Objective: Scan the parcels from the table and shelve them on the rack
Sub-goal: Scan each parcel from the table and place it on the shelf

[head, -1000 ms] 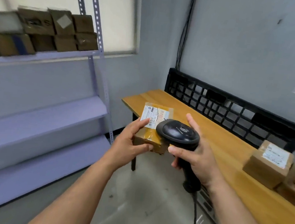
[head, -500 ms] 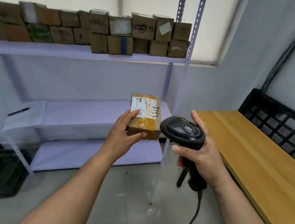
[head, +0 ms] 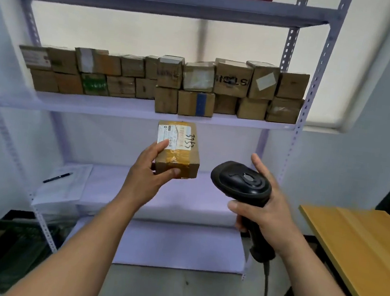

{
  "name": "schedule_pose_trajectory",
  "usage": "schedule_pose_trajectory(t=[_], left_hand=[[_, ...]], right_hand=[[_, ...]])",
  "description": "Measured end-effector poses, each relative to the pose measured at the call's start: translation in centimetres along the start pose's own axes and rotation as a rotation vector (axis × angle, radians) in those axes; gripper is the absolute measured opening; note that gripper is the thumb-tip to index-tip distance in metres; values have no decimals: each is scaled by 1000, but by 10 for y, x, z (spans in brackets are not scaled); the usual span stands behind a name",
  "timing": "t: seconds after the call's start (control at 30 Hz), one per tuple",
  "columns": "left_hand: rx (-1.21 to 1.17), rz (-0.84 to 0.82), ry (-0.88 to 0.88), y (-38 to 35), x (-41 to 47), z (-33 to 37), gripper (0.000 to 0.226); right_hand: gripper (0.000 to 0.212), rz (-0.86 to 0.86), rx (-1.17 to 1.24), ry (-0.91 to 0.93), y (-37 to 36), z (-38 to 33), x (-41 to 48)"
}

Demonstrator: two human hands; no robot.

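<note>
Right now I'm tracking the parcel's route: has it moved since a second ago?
Yes. The parcel, gripped by the left hand, went from over the table corner leftward to the rack front, just below its filled shelf.

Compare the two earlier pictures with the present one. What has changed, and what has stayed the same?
The view has swung from the table to face the rack. The left hand has carried the parcel away from the scanner, which earlier overlapped it, toward the rack. Unchanged: the left hand grips the parcel, the right hand grips the scanner.
</note>
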State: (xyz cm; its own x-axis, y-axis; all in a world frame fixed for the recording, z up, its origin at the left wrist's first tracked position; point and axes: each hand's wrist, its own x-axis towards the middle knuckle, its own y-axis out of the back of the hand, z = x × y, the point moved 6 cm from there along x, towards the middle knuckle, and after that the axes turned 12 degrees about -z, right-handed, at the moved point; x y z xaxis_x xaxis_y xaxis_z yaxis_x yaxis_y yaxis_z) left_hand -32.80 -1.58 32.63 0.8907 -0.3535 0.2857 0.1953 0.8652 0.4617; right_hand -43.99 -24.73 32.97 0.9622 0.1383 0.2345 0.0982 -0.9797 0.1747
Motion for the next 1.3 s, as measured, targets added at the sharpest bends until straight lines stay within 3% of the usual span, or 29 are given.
schedule_pose_trajectory(t=[0.37, 0.77, 1.13, 1.3], left_hand=[[29, 88, 34, 78, 76, -71, 65], [49, 65, 25, 181, 204, -134, 68], [117, -120, 37, 172, 307, -169, 70], [283, -114, 78, 165, 325, -186, 73]], right_hand=[[97, -20, -9, -4, -30, 31, 117], [96, 103, -5, -32, -84, 41, 232], [95, 255, -22, -74, -98, 53, 276], [97, 321, -61, -114, -96, 55, 277]])
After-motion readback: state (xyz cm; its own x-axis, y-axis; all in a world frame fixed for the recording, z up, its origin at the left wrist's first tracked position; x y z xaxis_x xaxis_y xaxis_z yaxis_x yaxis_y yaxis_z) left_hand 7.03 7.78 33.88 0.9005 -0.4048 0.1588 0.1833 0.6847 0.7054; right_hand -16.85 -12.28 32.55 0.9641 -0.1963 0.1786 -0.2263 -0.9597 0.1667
